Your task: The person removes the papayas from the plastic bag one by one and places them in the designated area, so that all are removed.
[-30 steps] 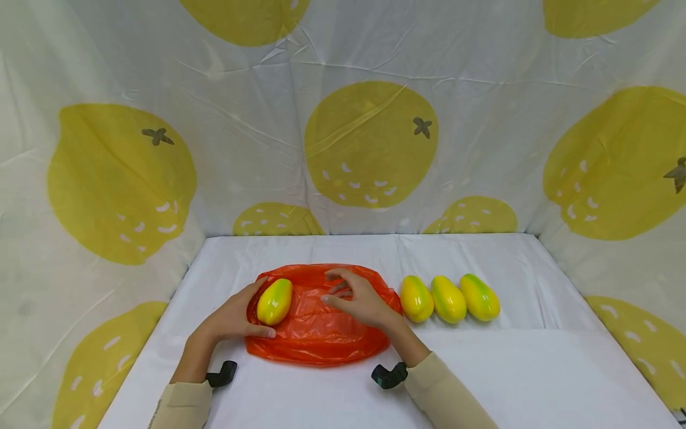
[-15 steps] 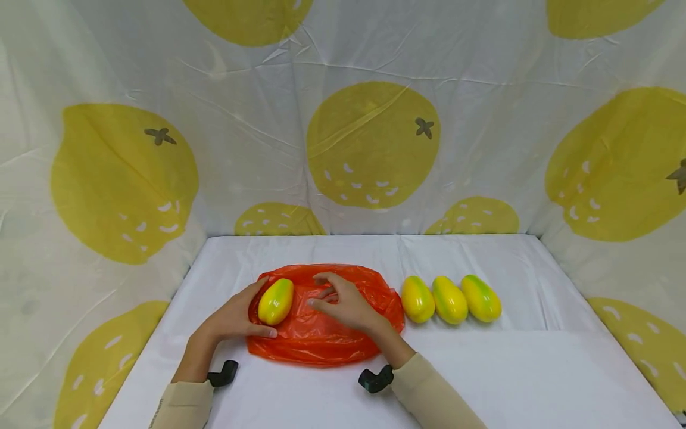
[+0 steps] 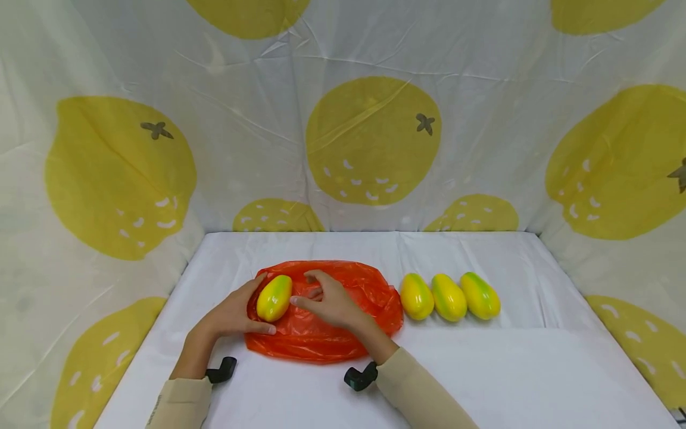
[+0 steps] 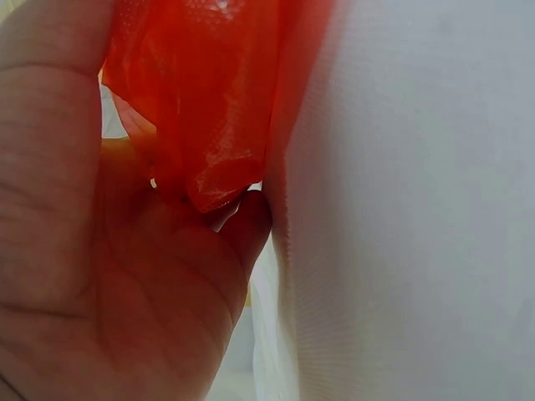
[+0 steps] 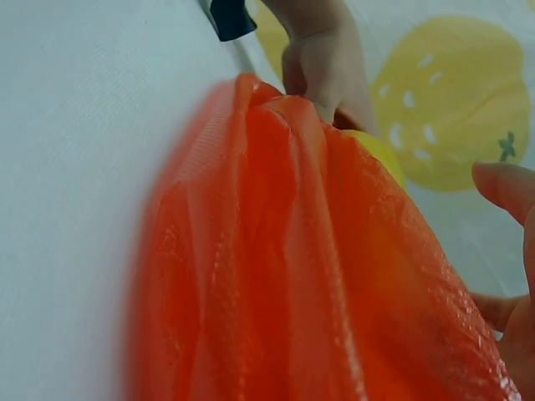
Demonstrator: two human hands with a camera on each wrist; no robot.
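A glossy yellow-green papaya [image 3: 274, 298] lies at the left end of a red plastic bag [image 3: 343, 348] in the head view. Whether it sits inside the bag's mouth or on top, I cannot tell. My left hand [image 3: 230, 311] curls around that left end, thumb in front and fingers behind; the left wrist view has the bag's red film [image 4: 209, 100] between thumb and fingers. Above the bag hovers my right hand [image 3: 331, 302], its fingers loosely bent just right of the papaya and holding nothing. The right wrist view shows only some of its fingers, at the right edge.
Three more papayas [image 3: 449, 298] lie in a row right of the bag. White cloth [image 3: 514, 369] covers the table. Lemon-print fabric [image 3: 370, 140] hangs at the back and both sides. A black wrist camera [image 3: 361, 376] sits at each wrist.
My right hand has moved left over the bag, closer to the papaya at its left end. My left hand, the bag and the papayas have stayed about where they were.
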